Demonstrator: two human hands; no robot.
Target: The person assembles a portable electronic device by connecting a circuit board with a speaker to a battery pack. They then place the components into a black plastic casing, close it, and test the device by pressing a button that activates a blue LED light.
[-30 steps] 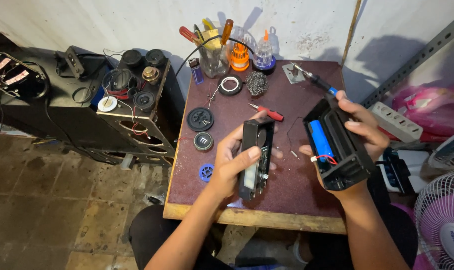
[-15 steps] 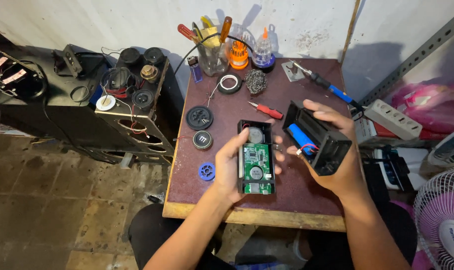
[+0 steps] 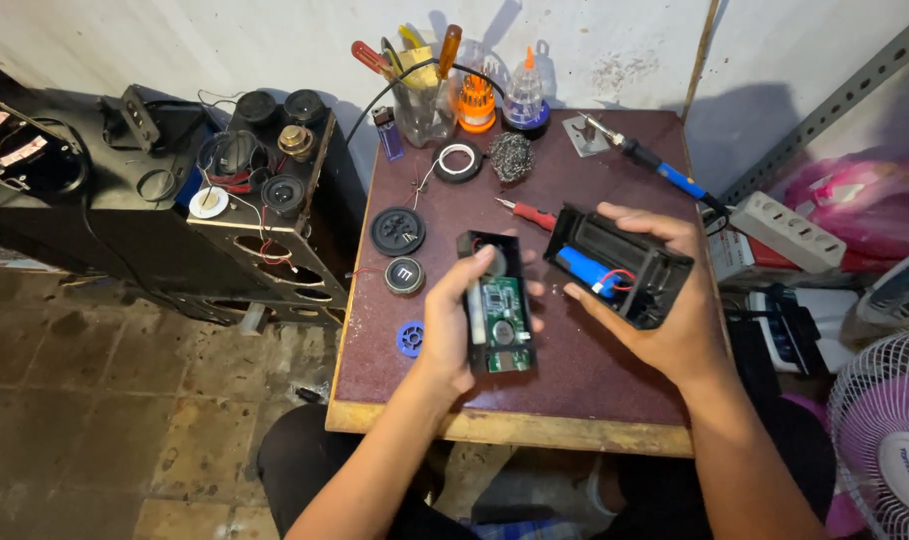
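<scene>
— Green circuit board (image 3: 501, 305) first: where does it sit?

— Inside a black housing half (image 3: 496, 302), which the left hand (image 3: 454, 325) holds from its left side, above the middle of the dark red table (image 3: 574, 370). The grip is clamped on it: the thumb lies over the upper face near a round opening, and the fingers wrap behind.

— And the other hand?

— The right hand (image 3: 679, 315) cups a second black housing shell (image 3: 619, 265), tilted with its open side facing the camera. Its grip is closed on the shell too: fingers curl over the far edge and the thumb presses the near side. A blue cylindrical battery cell (image 3: 586, 271) lies inside, with red wire at its right end.

— Do the two halves touch?

— They sit just beside each other; I cannot tell whether they touch.

— What lies around them?

— A red-handled screwdriver (image 3: 527, 212) sits just beyond the halves. Two round black speaker parts (image 3: 398, 231) and a small blue disc (image 3: 410, 339) lie to the left. Farther back are a coil of solder wire (image 3: 457, 161), a metal scouring ball (image 3: 512, 157), a clear jar of tools (image 3: 422, 105) and a blue-handled soldering iron (image 3: 654, 165). A black speaker cabinet (image 3: 264, 215) stands left of the table, and a white fan (image 3: 889, 440) at lower right.
</scene>
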